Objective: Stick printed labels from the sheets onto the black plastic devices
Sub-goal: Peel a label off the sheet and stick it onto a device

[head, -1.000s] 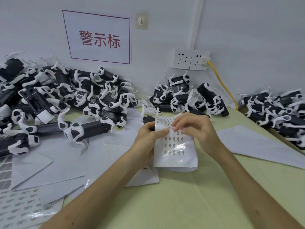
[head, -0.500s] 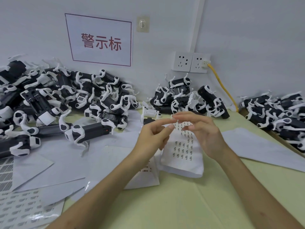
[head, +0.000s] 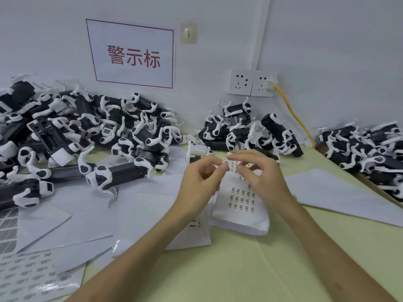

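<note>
My left hand (head: 199, 182) holds a small printed label (head: 225, 163) at its index fingertip, raised above the table. Beside it, my right hand (head: 262, 177) has thumb and fingers curled at the top edge of the label sheet (head: 241, 205), which stands curled beneath both hands with rows of labels on it. Black plastic devices with white clips lie in heaps at the left (head: 87, 138), at the centre back (head: 244, 131) and at the right (head: 366, 149). One device (head: 197, 152) lies just behind my hands.
Loose white sheets cover the green table (head: 218, 269) to the left and right (head: 340, 197). Used backing sheets (head: 32, 277) lie at the lower left. On the wall are a sign (head: 133, 55), sockets (head: 250, 82) and a yellow cable (head: 292, 114).
My left thumb let go of the sheet's left edge. A label came off the sheet and now sits at my left index fingertip; both hands rose slightly.
</note>
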{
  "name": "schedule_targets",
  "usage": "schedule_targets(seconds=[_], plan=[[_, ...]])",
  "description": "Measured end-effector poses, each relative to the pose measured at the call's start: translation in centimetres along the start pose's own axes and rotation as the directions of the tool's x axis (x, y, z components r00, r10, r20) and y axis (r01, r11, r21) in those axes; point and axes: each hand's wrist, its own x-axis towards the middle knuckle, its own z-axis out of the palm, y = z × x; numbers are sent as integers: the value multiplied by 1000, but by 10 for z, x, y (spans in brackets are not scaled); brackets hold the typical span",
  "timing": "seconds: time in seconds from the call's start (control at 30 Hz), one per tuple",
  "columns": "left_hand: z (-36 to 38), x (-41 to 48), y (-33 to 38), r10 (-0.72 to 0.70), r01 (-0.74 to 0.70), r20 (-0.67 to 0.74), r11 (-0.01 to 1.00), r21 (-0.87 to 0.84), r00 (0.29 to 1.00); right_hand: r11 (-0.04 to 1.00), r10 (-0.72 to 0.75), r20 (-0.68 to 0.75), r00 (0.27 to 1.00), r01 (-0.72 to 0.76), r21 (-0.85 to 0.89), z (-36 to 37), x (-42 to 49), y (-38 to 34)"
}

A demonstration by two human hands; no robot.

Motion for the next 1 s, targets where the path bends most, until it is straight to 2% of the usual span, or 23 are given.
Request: schedule_targets(seconds=[0.03,0.1,0.17,0.3,0.43,0.57,0.67,0.73,0.8,0.9,1.0], plan=[[0,-1,-3,37,-36,-8,989,144,999,997,-44,-38,998,42,-65,1,-1,0],[0,-3,-7,117,-100,-5,873,477,993,988,-130,-77,989,122,-100,1,-3,-2],[-1,-5,-8,162,-134,11,772,621,987,973,-201,-50,978,193,-126,3,-3,-4],[-1,-4,-8,200,-181,53,703,688,978,952,-244,-8,970,238,-194,11,-5,-2],[-1,-5,-9,194,-180,62,682,709,979,931,-300,-26,954,286,-228,9,-3,3],[-2,-4,-9,193,-172,55,667,725,980,928,-270,17,963,265,-260,10,-2,7],[-4,0,-9,303,-157,-47,614,773,952,934,-254,48,966,257,-248,11,-3,7],[-11,7,-10,325,-69,-163,599,798,932,939,-253,22,967,251,-234,10,-3,6],[-22,12,-14,203,72,-234,589,805,951,952,-234,-27,972,223,-208,8,-2,6],[-32,14,-20,-68,211,-216,619,756,974,973,-170,-70,983,156,-167,5,-2,6],[-32,14,-24,-92,208,-192,616,760,977,981,-129,-45,991,121,-153,5,-3,8]])
